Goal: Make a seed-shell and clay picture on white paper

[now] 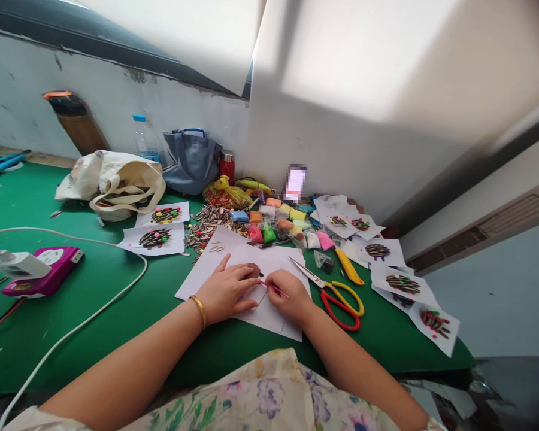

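White paper (193,276) lies on the table in front of me, with a flat brown clay shape (254,269) and a small dark piece on it. My left hand (227,292) rests open on the paper, fingers spread, its fingertips at the edge of the brown shape and partly covering it. My right hand (290,294) pinches a thin pink stick (278,290), whose tip points left towards the small dark piece. A few pale seed husks (216,246) lie on the paper's upper left. Scissors (341,298) with red and yellow handles lie just right of my right hand.
Behind the paper are a sunflower seed pile (209,221) and colourful clay packets (268,232). Seed pictures (160,238) lie at both sides. A yellow cutter (349,266), cloth bags (191,160), a propped phone (295,183), and a purple power strip (45,271) with a white cable also occupy the green table.
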The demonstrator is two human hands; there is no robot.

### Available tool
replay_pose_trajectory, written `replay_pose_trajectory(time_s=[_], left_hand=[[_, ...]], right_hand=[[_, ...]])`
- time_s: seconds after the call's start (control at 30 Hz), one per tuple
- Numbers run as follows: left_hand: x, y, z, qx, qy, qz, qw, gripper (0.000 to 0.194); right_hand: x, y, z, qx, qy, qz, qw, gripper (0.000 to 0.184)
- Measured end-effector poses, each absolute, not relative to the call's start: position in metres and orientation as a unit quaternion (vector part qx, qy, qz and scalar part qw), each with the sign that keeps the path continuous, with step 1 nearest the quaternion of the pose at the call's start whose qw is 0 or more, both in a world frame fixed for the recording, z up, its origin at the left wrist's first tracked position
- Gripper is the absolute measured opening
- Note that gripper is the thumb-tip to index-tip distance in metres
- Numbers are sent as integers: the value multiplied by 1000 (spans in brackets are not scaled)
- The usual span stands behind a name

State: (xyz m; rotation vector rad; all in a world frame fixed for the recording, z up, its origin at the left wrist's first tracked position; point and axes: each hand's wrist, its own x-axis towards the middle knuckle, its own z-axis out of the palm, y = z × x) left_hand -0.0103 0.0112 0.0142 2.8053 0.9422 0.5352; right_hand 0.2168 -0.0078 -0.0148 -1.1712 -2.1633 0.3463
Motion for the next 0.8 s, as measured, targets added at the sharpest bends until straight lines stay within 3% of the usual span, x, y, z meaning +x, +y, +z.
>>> replay_pose_trajectory(time_s=[0.53, 0.8], left_hand=[[-6, 9, 16, 931, 321, 167, 48, 43], [-6, 10, 14, 928, 325, 171, 53, 47]], right_hand=[[216, -7, -7, -486, -807, 101, 321, 14], [218, -8, -7, -481, -795, 139, 342, 17]])
